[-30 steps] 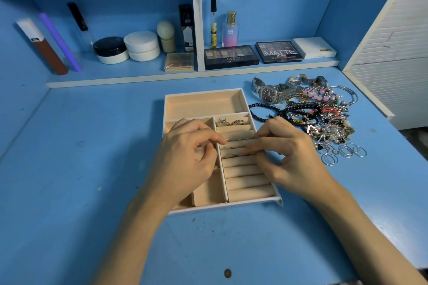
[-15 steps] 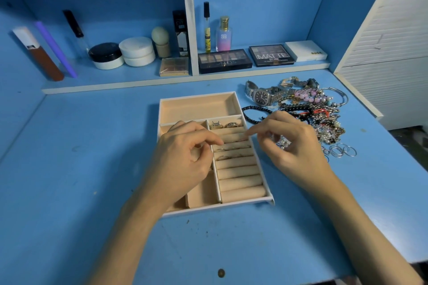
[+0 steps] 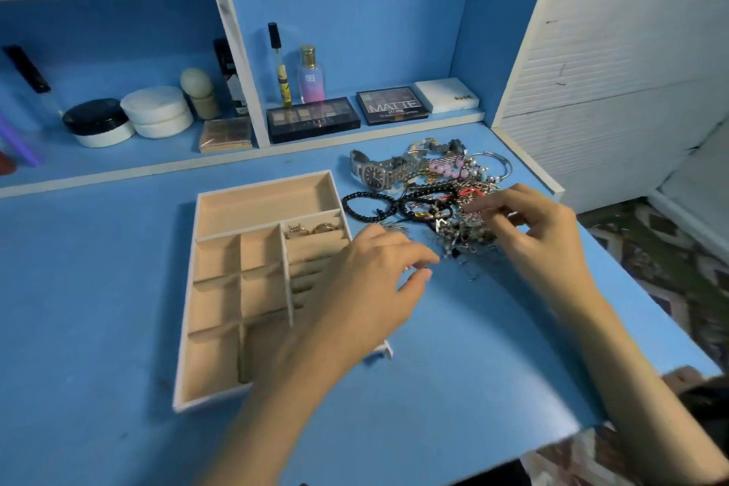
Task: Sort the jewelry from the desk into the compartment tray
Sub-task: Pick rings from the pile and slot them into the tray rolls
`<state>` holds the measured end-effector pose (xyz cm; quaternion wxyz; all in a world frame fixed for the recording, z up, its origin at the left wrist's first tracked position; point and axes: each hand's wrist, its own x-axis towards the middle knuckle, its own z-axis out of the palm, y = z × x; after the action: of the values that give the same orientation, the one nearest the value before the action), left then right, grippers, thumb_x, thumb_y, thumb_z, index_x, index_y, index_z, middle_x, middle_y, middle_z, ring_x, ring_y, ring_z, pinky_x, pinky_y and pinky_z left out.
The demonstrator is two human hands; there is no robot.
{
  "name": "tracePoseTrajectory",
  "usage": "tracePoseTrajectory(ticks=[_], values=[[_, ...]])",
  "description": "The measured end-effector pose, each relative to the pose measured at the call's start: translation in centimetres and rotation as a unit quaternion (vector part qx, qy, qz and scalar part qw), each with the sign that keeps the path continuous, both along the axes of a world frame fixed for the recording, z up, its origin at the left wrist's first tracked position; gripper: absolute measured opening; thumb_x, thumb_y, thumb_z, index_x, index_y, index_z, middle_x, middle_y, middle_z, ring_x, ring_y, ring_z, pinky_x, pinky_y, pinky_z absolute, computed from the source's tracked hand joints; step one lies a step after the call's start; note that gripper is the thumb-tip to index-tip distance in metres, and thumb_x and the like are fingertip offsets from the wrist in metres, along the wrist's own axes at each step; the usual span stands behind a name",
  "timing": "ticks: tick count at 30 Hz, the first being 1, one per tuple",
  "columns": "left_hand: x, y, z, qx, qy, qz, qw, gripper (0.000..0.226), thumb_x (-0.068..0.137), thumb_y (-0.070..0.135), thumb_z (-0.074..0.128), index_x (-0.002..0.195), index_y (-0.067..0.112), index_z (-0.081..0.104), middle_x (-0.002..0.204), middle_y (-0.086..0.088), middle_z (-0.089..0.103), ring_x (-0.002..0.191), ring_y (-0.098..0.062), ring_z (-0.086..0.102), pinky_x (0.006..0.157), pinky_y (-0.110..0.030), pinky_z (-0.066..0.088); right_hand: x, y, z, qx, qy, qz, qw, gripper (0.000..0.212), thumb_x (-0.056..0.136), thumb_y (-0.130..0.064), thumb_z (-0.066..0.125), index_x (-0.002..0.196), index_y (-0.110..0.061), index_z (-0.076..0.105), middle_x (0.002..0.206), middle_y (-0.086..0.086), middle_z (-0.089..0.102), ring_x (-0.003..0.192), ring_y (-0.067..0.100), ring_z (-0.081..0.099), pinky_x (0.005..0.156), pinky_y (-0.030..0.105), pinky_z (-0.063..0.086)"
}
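Two rings point(image 3: 311, 229) are lodged in the farthest slot of the ring rolls in the compartment tray point(image 3: 264, 183). They are the only pieces I can see sorted. Nearly everything else is a tangled jewelry pile point(image 3: 453, 193) on the table point(image 3: 98, 288), just right of the tray's far corner. A watch point(image 3: 374, 172) lies at the pile's far edge and a black bead bracelet point(image 3: 369, 206) on the side nearest the tray.

The hands are apart. The left hand point(image 3: 367, 288) reaches across the tray's right side, its fingers loosely spread, thumb and forefinger parted, gripping nothing I can make out. The right hand point(image 3: 540, 229) hovers farther right of the tray, over the pile, with fingers curled down into it. Blur hides whether they pinch a piece.

This looks like the picking step. It should go best if one hand pins the tangle flat while the other draws a single loose piece from the edge, not the middle, so chains do not drag neighbours along. The bracelet beside the tray seems an easy choice, probably for the long far compartment.

Beyond the tray's far wall, a shelf holds makeup palettes point(image 3: 313, 118).
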<state>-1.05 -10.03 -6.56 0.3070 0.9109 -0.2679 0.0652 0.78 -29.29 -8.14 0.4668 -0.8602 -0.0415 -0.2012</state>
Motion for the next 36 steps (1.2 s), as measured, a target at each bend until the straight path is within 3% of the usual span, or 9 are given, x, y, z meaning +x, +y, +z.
tracePoseTrajectory(ticks=[4,9,15,19,25,28,32,36], values=[[0.5,-3.3,-0.3,0.045,0.000,-0.034,0.998,0.022,0.091,0.029,0.052,0.107,0.023,0.066,0.101,0.006,0.064,0.101,-0.013,0.044,0.083,-0.027,0.039,0.1,-0.6,-0.8,0.008,-0.010,-0.039,0.999,0.030,0.076,-0.005,0.050,0.079,-0.026,0.070,0.079,0.005,0.065,0.070,0.015,0.057,0.061,0.026,0.043],[0.4,-5.0,-1.0,0.096,-0.032,-0.047,0.994,0.023,0.092,0.029,0.049,0.096,0.016,0.068,0.095,0.002,0.058,0.098,-0.017,0.043,0.074,-0.036,0.044,0.1,-1.1,-1.0,-0.003,-0.008,-0.055,0.998,0.028,0.076,-0.005,0.051,0.081,-0.023,0.072,0.078,0.007,0.064,0.070,0.016,0.056,0.061,0.027,0.043],[0.3,-4.2,-1.1,0.116,-0.012,-0.031,0.993,0.027,0.094,0.033,0.043,0.104,0.023,0.066,0.102,0.010,0.055,0.102,-0.009,0.037,0.079,-0.027,0.040,-0.2,-1.2,-0.9,-0.021,-0.003,-0.043,0.999,0.028,0.080,0.001,0.053,0.081,-0.019,0.072,0.077,0.006,0.061,0.067,0.015,0.054,0.058,0.024,0.042],[0.0,-3.3,-0.7,0.115,-0.001,-0.010,0.993,0.021,0.092,0.037,0.048,0.102,0.028,0.064,0.101,0.012,0.056,0.103,-0.009,0.039,0.080,-0.026,0.040,-0.4,-1.0,-0.7,-0.035,-0.003,-0.012,0.999,0.025,0.081,-0.003,0.054,0.079,-0.021,0.071,0.077,-0.003,0.059,0.069,0.011,0.053,0.056,0.013,0.037],[0.4,-3.4,-0.7,0.145,0.028,0.006,0.989,0.036,0.089,0.045,0.049,0.121,0.029,0.056,0.109,0.009,0.053,0.109,-0.010,0.038,0.087,-0.028,0.040,-0.5,-0.8,-0.9,-0.060,-0.002,-0.006,0.998,0.024,0.075,-0.012,0.050,0.080,-0.021,0.072,0.075,-0.005,0.058,0.070,0.010,0.052,0.059,0.020,0.040],[0.6,-3.4,-0.4,0.147,0.046,0.000,0.988,0.031,0.089,0.042,0.051,0.116,0.028,0.059,0.108,0.008,0.053,0.108,-0.011,0.038,0.087,-0.027,0.038,-0.5,-0.8,-1.0,-0.068,0.002,-0.010,0.998,0.025,0.075,-0.014,0.049,0.080,-0.022,0.072,0.075,-0.004,0.058,0.070,0.011,0.052,0.060,0.022,0.041],[1.2,-3.5,-0.2,0.136,0.087,-0.007,0.987,0.024,0.086,0.038,0.059,0.106,0.025,0.060,0.103,0.007,0.053,0.106,-0.010,0.041,0.087,-0.027,0.038,-0.5,-0.8,-1.0,-0.066,0.003,-0.009,0.998,0.026,0.074,-0.014,0.048,0.081,-0.021,0.072,0.075,-0.004,0.057,0.070,0.007,0.052,0.060,0.014,0.039],[1.5,-3.7,0.0,0.107,0.099,-0.015,0.989,0.013,0.083,0.030,0.065,0.093,0.027,0.057,0.086,0.016,0.049,0.088,-0.004,0.044,0.078,-0.022,0.038,-0.5,-0.8,-1.1,-0.078,0.003,-0.004,0.997,0.025,0.075,-0.013,0.049,0.081,-0.020,0.072,0.075,-0.004,0.057,0.070,0.006,0.052,0.060,0.011,0.037]])
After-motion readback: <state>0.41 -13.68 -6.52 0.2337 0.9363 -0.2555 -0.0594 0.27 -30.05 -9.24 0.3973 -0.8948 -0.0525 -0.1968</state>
